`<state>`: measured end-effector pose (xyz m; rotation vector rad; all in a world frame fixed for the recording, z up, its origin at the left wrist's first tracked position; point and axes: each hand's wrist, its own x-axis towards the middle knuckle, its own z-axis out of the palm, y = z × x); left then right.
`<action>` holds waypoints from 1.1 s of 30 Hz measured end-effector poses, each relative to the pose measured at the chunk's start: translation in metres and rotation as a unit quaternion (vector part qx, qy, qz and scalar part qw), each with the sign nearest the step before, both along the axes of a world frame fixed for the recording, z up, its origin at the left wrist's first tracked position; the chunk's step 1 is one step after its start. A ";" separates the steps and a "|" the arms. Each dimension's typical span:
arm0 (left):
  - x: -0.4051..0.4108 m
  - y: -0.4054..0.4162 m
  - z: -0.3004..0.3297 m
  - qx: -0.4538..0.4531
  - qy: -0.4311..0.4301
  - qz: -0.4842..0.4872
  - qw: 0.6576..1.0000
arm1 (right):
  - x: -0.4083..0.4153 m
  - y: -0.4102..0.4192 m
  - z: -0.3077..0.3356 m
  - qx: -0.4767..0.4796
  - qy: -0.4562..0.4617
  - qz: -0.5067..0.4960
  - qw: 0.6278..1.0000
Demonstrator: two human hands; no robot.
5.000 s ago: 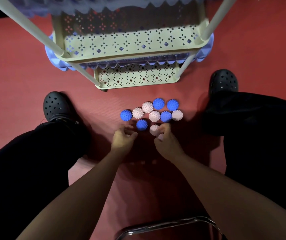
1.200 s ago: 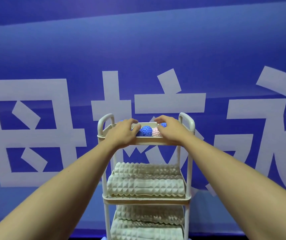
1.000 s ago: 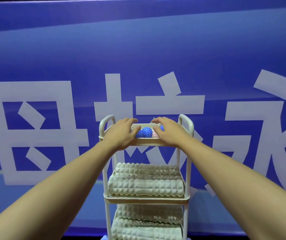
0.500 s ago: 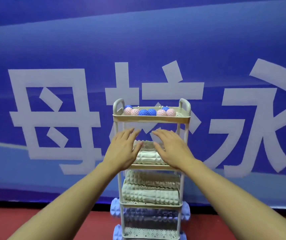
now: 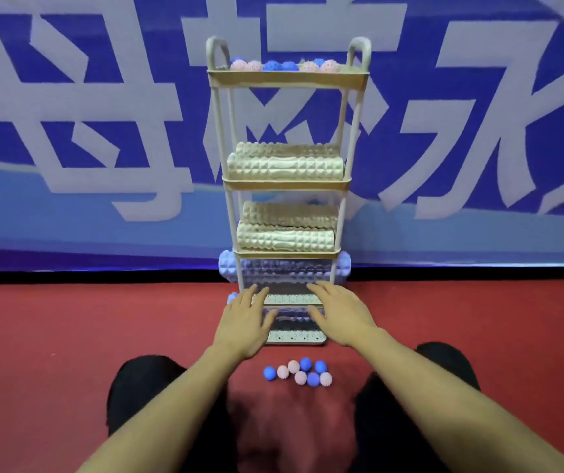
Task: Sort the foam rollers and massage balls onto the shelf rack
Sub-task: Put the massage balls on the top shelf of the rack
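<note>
Rack (image 5: 287,80) stands upright on the red floor (image 5: 69,336), against a blue banner (image 5: 103,97) with large pale characters. I count several tiers. Top tier: a row of spiky balls (image 5: 282,65), pink and blue mixed, lined along the tray between the two loop handles. Second tier: two cream rollers (image 5: 285,167), one in front, one behind and slightly higher. Third tier: two more cream rollers (image 5: 285,238), same arrangement. Below that, pale blue rollers (image 5: 284,269) whose ends stick out past the posts on both sides. Lower tiers are partly hidden by my hands; I cannot tell what they hold.

Floor balls (image 5: 299,373): a small cluster of pink and blue ones, touching or nearly touching each other, just in front of the rack's base and between my dark trouser legs (image 5: 144,390).

Left hand (image 5: 244,322): palm down, fingers straight and slightly spread, holding nothing, in front of the rack's lower left. Right hand (image 5: 340,315): likewise flat and empty, fingers extended, in front of the lower right. Whether the hands touch the rack I cannot tell; they sit well above the floor cluster in view.
</note>
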<state>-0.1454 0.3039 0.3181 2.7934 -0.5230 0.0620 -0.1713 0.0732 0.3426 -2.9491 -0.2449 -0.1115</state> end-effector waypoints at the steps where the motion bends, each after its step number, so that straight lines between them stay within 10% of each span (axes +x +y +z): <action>1: -0.003 0.000 -0.015 0.001 0.013 0.003 1.000 | -0.004 -0.002 -0.015 -0.002 0.013 -0.002 1.000; 24: 0.158 -0.035 -0.414 0.057 0.372 0.015 0.926 | 0.103 -0.076 -0.431 0.108 0.396 -0.170 0.896; 33: 0.177 -0.031 -0.489 0.051 0.395 0.027 0.917 | 0.098 -0.086 -0.510 0.172 0.249 -0.251 0.919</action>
